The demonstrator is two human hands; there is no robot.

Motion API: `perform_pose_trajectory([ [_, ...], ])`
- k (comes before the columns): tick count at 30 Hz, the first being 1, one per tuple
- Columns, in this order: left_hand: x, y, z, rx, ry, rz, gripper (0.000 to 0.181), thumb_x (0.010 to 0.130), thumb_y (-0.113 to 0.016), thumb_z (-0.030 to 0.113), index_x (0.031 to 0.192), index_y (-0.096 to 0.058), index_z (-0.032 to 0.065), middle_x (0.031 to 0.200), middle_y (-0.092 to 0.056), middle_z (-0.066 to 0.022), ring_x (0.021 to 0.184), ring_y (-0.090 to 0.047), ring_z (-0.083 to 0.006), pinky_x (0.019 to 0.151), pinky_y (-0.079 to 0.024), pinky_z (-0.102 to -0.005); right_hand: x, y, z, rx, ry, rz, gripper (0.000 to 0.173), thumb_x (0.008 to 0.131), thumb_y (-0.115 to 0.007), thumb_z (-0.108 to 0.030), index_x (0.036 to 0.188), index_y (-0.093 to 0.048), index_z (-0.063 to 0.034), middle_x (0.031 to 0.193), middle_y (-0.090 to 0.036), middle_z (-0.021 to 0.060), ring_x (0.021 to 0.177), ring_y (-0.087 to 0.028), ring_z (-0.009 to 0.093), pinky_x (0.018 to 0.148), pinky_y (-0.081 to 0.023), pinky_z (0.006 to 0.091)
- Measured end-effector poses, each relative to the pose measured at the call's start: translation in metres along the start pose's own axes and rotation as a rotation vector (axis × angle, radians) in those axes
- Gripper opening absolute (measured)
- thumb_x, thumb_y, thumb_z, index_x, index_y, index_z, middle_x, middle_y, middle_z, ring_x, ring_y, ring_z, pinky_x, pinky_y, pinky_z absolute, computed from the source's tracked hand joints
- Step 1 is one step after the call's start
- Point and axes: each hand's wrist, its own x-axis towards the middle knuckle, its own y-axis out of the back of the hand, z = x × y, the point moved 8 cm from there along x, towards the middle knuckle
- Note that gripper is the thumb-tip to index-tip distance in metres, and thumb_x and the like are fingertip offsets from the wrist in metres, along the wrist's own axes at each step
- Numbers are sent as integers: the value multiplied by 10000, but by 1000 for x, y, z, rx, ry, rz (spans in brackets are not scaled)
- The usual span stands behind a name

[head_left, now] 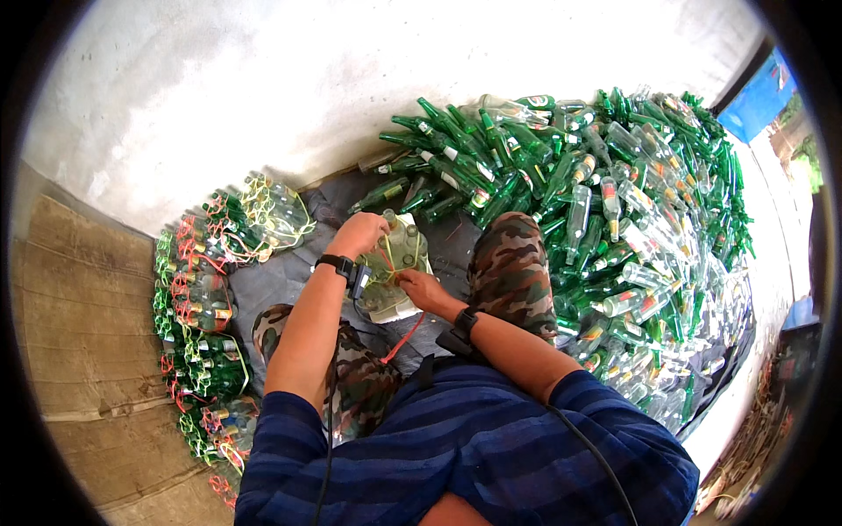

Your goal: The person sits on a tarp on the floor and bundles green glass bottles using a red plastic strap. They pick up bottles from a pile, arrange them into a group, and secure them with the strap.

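Between my knees several clear glass bottles (412, 244) stand upright in a tight group on a white slab (402, 310). Yellow-green and red plastic cord (393, 269) runs around and across their necks. My left hand (360, 233) is at the upper left of the group, fingers bent at a bottle neck; what the fingertips pinch is too small to tell. At the group's right side, my right hand (422, 289) has its fingers closed on the cord where strands cross. A loose red cord end (402, 339) hangs from the near side of the group.
To the right lies a large heap of green and clear bottles (579, 204). Tied bottle bundles (207, 299) stand in rows at the left, beside a brown cardboard sheet (92, 342). A pale wall (263, 85) rises beyond. Dark sheeting (263, 292) covers the floor.
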Motion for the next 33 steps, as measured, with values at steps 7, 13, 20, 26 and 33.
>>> perform_pose_trajectory([
  [7,5,0,6,55,25,-77,220,799,-619,63,970,-758,56,894,-708,-182,799,-692,-350,745,-546,-423,2,-3,4,7,26,6,278,958,-509,-198,1086,-655,1,968,-691,200,918,-664,341,813,-493,420],
  [13,7,0,10,155,-41,-65,223,783,-644,58,974,-760,65,890,-710,-177,816,-685,-359,752,-543,-433,1,-2,-1,-32,33,4,282,963,-513,-209,1087,-660,-2,983,-690,211,944,-657,379,824,-492,435],
  [20,5,-1,7,-100,105,-119,204,817,-614,46,972,-747,47,849,-706,-178,703,-702,-319,651,-544,-405,2,-4,1,27,18,-20,277,968,-512,-212,1095,-657,-13,1022,-683,206,977,-647,379,839,-488,438],
  [26,5,0,6,-78,77,-133,205,842,-580,49,979,-729,18,811,-695,-192,617,-707,-280,591,-535,-387,3,-8,5,7,-8,-44,269,973,-503,-212,1100,-657,-31,1016,-681,203,970,-643,387,832,-486,448],
  [33,18,-10,7,24,66,-154,262,780,-583,7,985,-743,38,800,-694,-193,637,-701,-283,610,-537,-407,-1,2,-2,-28,-49,-12,263,967,-505,-215,1082,-660,-36,1035,-685,199,978,-641,399,829,-490,459],
])
